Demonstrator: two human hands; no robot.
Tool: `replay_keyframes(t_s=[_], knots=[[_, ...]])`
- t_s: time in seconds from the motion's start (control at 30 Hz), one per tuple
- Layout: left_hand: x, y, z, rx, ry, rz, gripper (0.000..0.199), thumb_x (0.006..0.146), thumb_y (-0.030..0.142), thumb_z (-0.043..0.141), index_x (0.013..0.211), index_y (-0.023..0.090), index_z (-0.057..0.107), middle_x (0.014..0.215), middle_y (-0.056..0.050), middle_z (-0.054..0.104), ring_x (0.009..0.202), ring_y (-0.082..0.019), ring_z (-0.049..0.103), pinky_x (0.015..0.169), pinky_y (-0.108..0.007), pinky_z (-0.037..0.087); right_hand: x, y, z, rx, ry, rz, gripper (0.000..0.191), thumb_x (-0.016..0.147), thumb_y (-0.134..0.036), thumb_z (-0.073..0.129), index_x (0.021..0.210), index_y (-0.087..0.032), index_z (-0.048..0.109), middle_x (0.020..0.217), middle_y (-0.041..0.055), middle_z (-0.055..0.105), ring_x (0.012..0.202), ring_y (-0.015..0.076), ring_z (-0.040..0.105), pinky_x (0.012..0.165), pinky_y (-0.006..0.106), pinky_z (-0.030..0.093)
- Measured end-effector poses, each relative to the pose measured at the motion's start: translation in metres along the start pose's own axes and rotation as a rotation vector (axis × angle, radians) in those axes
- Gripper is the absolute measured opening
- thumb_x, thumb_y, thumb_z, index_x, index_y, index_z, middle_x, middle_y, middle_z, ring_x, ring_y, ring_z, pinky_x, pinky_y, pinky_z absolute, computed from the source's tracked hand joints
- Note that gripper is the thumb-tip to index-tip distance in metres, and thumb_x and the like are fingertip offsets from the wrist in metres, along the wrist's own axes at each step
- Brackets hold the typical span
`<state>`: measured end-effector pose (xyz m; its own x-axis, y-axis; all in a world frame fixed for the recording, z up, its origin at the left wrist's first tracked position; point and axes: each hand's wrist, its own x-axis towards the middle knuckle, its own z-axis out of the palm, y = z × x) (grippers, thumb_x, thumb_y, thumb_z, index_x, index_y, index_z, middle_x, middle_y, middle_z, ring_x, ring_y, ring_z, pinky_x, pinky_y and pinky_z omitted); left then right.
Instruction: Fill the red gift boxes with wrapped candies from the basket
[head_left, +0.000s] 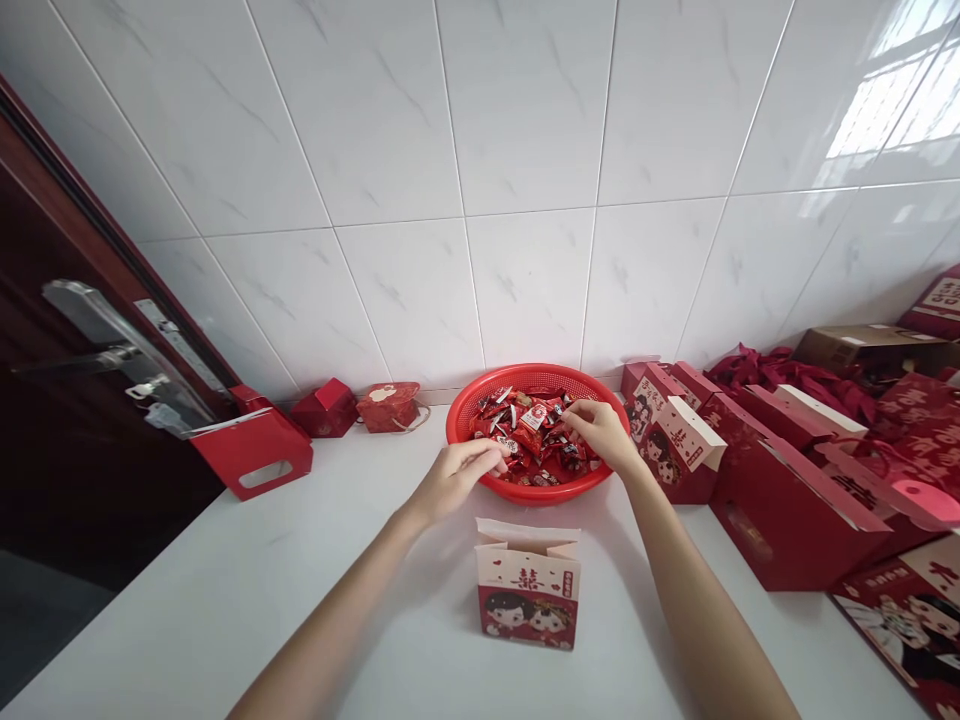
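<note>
A red plastic basket (pixel 459 425) by the wall holds many wrapped candies (pixel 534 418), mostly red with white labels. Over its left front rim reaches my left hand (pixel 457 475), fingers drawn together close to the candies. My right hand (pixel 600 432) comes in from the right side, thumb and fingertips pinched among the wrappers. What either hand holds, if anything, is too small to make out. In front of the basket, between my forearms, a small red and white gift box (pixel 529 595) with two cartoon figures stands upright, its top flaps raised.
Two small red boxes (pixel 325 408) (pixel 390 407) and a red handled box (pixel 251 450) stand at the left, near a dark door (pixel 90 400). Several red gift boxes (pixel 787 500), red fabric (pixel 795 385) and a cardboard box (pixel 870 350) crowd the right. A tiled wall (pixel 525 280) bounds the back.
</note>
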<state>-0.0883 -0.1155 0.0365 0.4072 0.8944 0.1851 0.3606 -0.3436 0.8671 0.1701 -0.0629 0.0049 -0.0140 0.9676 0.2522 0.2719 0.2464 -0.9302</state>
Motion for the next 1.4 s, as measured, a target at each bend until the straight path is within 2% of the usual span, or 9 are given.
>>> replay_keyframes(t_s=[0.17, 0.27, 0.37, 0.47, 0.57, 0.77, 0.97, 1.13, 1.4], knots=[[0.054, -0.004, -0.001, 0.602, -0.524, -0.097, 0.027, 0.084, 0.026, 0.054, 0.07, 0.019, 0.076, 0.066, 0.0, 0.072, 0.069, -0.017, 0.065, 0.072, -0.025, 0.047, -0.001, 0.003, -0.002, -0.014, 0.016, 0.014, 0.023, 0.079, -0.041, 0.063, 0.07, -0.02, 0.062, 0.063, 0.0026, 0.068, 0.054, 0.0169, 0.06, 0.055, 0.029, 0.047], [0.078, -0.007, 0.01, 0.702, -0.703, -0.148, 0.025, 0.081, 0.024, 0.058, 0.094, 0.023, 0.08, 0.089, 0.0, 0.079, 0.083, -0.019, 0.07, 0.073, -0.024, 0.048, 0.0, 0.004, -0.002, -0.019, 0.008, 0.013, 0.024, 0.079, -0.042, 0.063, 0.071, -0.02, 0.062, 0.066, 0.0032, 0.069, 0.055, 0.0168, 0.061, 0.056, 0.029, 0.049], [0.091, -0.012, 0.021, 0.75, -0.686, -0.141, 0.059, 0.072, 0.025, 0.069, 0.131, 0.024, 0.069, 0.132, -0.007, 0.071, 0.113, -0.027, 0.068, 0.088, -0.028, 0.052, 0.0, 0.004, -0.002, -0.027, 0.005, -0.004, 0.025, 0.08, -0.043, 0.063, 0.071, -0.02, 0.062, 0.065, 0.0024, 0.068, 0.055, 0.0167, 0.061, 0.056, 0.029, 0.049], [0.095, -0.016, 0.028, 0.806, -0.696, -0.081, 0.08, 0.067, 0.023, 0.073, 0.145, 0.023, 0.057, 0.149, -0.012, 0.059, 0.127, -0.032, 0.061, 0.1, -0.035, 0.05, 0.0, 0.004, -0.002, -0.028, -0.002, -0.009, 0.026, 0.079, -0.044, 0.061, 0.07, -0.021, 0.061, 0.061, 0.0007, 0.064, 0.054, 0.0168, 0.061, 0.056, 0.029, 0.048], [0.094, -0.016, 0.033, 0.881, -0.736, -0.048, 0.073, 0.07, 0.019, 0.07, 0.142, 0.023, 0.061, 0.144, -0.014, 0.061, 0.124, -0.034, 0.062, 0.099, -0.038, 0.051, -0.001, 0.003, -0.002, -0.024, -0.003, -0.005, 0.025, 0.078, -0.044, 0.06, 0.069, -0.021, 0.06, 0.06, 0.0004, 0.062, 0.054, 0.0167, 0.06, 0.056, 0.029, 0.047], [0.091, -0.014, 0.042, 1.113, -0.621, 0.075, 0.039, 0.072, 0.022, 0.072, 0.11, 0.022, 0.08, 0.127, -0.018, 0.066, 0.12, -0.042, 0.058, 0.102, -0.049, 0.045, -0.002, 0.002, -0.002, 0.0, -0.002, -0.007, 0.024, 0.079, -0.043, 0.062, 0.069, -0.021, 0.06, 0.066, 0.0028, 0.068, 0.055, 0.016, 0.059, 0.056, 0.029, 0.049], [0.099, -0.018, 0.056, 0.987, -0.761, 0.025, 0.022, 0.076, 0.023, 0.068, 0.093, 0.019, 0.08, 0.105, -0.014, 0.072, 0.086, -0.029, 0.069, 0.076, -0.036, 0.052, -0.001, 0.004, -0.002, -0.016, -0.008, -0.018, 0.026, 0.079, -0.043, 0.063, 0.068, -0.02, 0.06, 0.065, 0.0025, 0.068, 0.054, 0.0158, 0.059, 0.055, 0.029, 0.049], [0.101, -0.022, 0.056, 0.94, -0.765, 0.017, 0.012, 0.076, 0.02, 0.065, 0.081, 0.018, 0.077, 0.094, -0.01, 0.074, 0.081, -0.025, 0.069, 0.069, -0.03, 0.049, -0.002, 0.003, -0.001, -0.007, -0.001, -0.005, 0.023, 0.078, -0.041, 0.063, 0.068, -0.02, 0.061, 0.065, 0.0024, 0.068, 0.052, 0.0149, 0.059, 0.054, 0.028, 0.048], [0.1, -0.015, 0.058, 0.932, -0.747, 0.106, 0.049, 0.076, 0.022, 0.065, 0.125, 0.02, 0.066, 0.11, -0.014, 0.073, 0.097, -0.032, 0.069, 0.075, -0.034, 0.051, -0.003, 0.001, 0.0, 0.004, -0.002, -0.006, 0.023, 0.076, -0.042, 0.061, 0.067, -0.02, 0.061, 0.062, 0.0016, 0.064, 0.053, 0.0149, 0.058, 0.054, 0.028, 0.048]])
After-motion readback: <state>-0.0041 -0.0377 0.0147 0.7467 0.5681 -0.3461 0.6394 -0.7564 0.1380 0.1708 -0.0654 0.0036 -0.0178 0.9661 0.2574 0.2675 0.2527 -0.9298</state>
